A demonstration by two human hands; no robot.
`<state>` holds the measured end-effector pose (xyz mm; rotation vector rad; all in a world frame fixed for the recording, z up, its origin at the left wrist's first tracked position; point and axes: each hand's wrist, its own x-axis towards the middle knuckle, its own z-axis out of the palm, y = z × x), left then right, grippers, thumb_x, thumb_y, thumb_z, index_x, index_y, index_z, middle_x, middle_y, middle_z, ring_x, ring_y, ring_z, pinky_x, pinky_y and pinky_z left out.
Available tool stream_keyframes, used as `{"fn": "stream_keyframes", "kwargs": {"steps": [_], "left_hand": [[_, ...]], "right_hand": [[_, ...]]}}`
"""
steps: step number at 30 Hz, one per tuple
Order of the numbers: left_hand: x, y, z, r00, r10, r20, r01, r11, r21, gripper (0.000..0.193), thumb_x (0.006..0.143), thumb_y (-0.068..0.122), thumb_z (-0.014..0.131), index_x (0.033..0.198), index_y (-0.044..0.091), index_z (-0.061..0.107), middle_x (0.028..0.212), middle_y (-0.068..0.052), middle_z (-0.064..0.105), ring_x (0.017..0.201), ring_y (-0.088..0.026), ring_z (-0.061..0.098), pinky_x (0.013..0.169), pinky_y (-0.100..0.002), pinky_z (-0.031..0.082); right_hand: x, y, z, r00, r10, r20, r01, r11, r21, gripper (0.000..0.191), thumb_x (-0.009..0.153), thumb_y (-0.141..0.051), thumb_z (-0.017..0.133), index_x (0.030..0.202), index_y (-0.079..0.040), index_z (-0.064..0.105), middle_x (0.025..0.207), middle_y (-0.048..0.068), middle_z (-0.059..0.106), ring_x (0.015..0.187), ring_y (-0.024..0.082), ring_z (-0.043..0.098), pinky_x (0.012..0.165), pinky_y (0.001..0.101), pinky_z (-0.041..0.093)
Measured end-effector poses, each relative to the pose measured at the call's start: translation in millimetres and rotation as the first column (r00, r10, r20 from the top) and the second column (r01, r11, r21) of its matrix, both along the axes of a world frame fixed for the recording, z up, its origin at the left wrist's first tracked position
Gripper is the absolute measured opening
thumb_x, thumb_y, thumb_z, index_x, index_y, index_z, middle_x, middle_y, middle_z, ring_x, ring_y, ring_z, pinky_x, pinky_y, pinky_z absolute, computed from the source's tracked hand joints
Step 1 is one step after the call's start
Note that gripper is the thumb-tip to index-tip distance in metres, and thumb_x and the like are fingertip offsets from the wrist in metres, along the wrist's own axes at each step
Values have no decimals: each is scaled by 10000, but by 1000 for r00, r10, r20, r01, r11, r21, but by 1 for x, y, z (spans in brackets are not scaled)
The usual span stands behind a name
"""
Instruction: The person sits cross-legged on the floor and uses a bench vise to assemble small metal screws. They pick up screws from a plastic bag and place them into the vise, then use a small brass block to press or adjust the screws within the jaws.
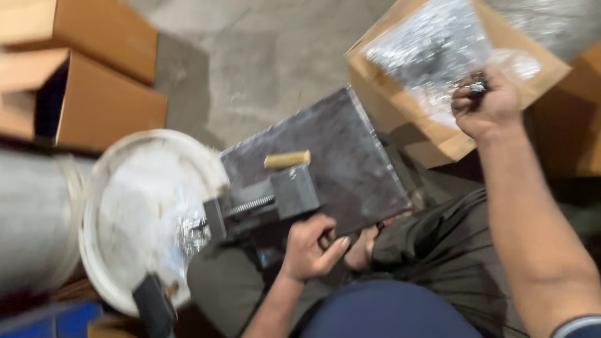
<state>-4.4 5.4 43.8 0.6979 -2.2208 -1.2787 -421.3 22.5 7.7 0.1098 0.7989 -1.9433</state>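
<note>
My left hand [311,247] rests with curled fingers against the near edge of a dark metal plate [347,147] that lies across my lap. A grey vise-like tool [269,203] with a threaded screw and a short brass-coloured handle [287,159] sits on the plate just above that hand. My right hand [487,103] is raised to the upper right, closed on a few small dark metal parts [476,84] over a clear plastic bag of shiny metal pieces [432,47]. The bag lies in an open cardboard box [451,147].
A white plastic bucket [103,188] holding some shiny small parts stands at the left, with a dark tool handle [153,307] at its near rim. Cardboard boxes [106,100] are stacked at upper left. A grey cylinder [31,219] lies at far left. Concrete floor [250,50] beyond.
</note>
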Motion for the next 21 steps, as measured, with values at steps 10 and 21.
{"fn": "stream_keyframes", "kwargs": {"steps": [10,21], "left_hand": [[12,8,-4,993,76,-89,-84,993,-87,249,852,254,804,945,42,712,761,-68,668,569,-172,639,531,-291,497],[29,5,-12,980,140,-142,-124,986,115,223,884,235,779,945,38,697,669,-57,667,548,-155,674,521,-283,518]], "right_hand": [[174,10,18,899,372,-230,-342,926,160,241,1075,-309,553,971,-96,598,828,47,597,693,165,580,560,293,472],[240,20,25,-159,217,-963,26,976,216,197,1115,-168,606,995,-11,620,885,74,621,740,173,618,682,327,496]]}}
